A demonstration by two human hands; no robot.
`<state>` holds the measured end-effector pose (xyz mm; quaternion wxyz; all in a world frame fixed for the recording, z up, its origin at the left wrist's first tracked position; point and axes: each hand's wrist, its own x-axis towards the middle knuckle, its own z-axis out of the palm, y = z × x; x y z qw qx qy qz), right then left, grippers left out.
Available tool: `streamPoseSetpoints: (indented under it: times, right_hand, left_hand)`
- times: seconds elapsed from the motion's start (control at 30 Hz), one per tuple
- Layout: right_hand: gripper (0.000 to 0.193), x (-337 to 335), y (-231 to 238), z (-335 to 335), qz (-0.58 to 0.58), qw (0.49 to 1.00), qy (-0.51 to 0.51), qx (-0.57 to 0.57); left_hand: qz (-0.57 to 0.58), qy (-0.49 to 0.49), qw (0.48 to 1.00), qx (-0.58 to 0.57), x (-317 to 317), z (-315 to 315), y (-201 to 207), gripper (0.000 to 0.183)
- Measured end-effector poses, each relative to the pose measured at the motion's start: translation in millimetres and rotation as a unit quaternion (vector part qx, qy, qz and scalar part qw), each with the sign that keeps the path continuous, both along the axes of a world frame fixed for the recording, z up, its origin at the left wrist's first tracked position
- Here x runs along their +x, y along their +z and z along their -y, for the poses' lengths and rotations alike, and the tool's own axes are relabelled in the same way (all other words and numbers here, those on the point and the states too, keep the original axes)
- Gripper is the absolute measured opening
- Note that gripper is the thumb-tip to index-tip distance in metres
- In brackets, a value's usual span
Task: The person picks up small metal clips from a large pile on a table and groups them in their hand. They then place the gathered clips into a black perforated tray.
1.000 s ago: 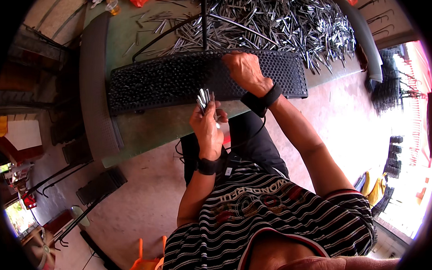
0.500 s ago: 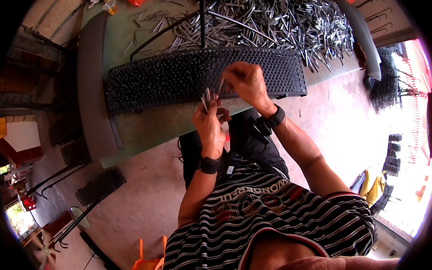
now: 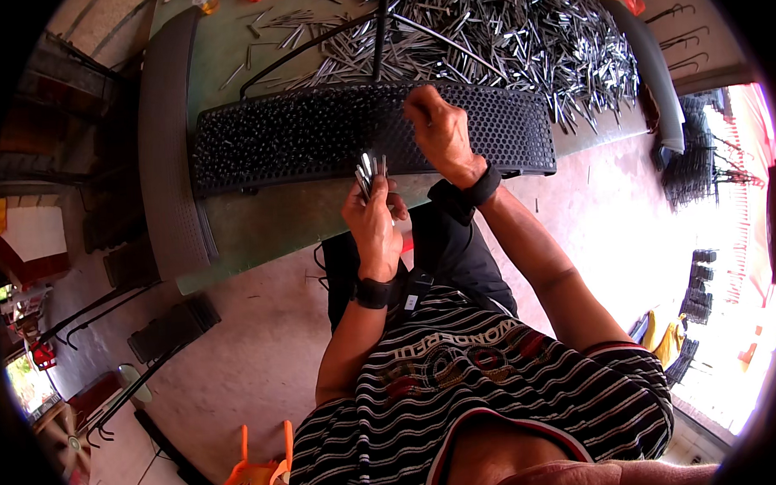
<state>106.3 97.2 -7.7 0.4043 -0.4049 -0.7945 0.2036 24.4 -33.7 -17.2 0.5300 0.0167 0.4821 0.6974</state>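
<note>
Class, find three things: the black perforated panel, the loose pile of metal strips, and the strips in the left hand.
Black perforated panel point(image 3: 512, 131), head view: bare right end.
Loose pile of metal strips point(image 3: 518, 43), head view: its middle.
Held strips point(image 3: 367, 166), head view: upper, protruding ends.

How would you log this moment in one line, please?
left hand: holding metal strips | right hand: at black perforated panel, grip unclear | metal pile: beyond panel

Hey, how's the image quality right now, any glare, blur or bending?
In the head view, glare washes out the floor at right; the pile of metal strips glints brightly; the perforated black panel looks bowed, probably by the fisheye lens; the right hand seems slightly blurred; the picture's corners are black.
</note>
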Motion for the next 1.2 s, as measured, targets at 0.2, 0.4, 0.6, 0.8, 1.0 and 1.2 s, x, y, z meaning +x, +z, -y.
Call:
streamPoseSetpoints:
  times: [0.2,0.4,0.6,0.8,1.0,1.2]
  right_hand:
    - [0.010,-2,19,0,0.144,0.988,-0.009,0.048]
    - [0.013,1,13,-6,0.102,0.995,-0.013,0.004]
    - [0.012,12,26,31,0.027,0.955,0.148,-0.255]
    - [0.010,4,32,22,-0.168,0.962,0.012,-0.215]
    - [0.014,-5,9,13,-0.110,0.989,-0.013,-0.098]
    - [0.012,-6,6,6,0.012,0.999,0.022,0.043]
  left_hand:
    - [0.023,0.015,1.000,0.006,-2,0,2,0.008]
    - [0.033,0.010,0.999,-0.004,-1,-1,9,0.007]
    - [0.041,0.000,0.999,0.011,6,-2,13,0.009]
    - [0.000,-0.025,0.999,-0.027,8,1,8,0.015]
    - [-0.014,-0.008,1.000,-0.002,4,4,2,0.014]
    - [0.022,0.012,1.000,-0.009,2,3,1,0.010]
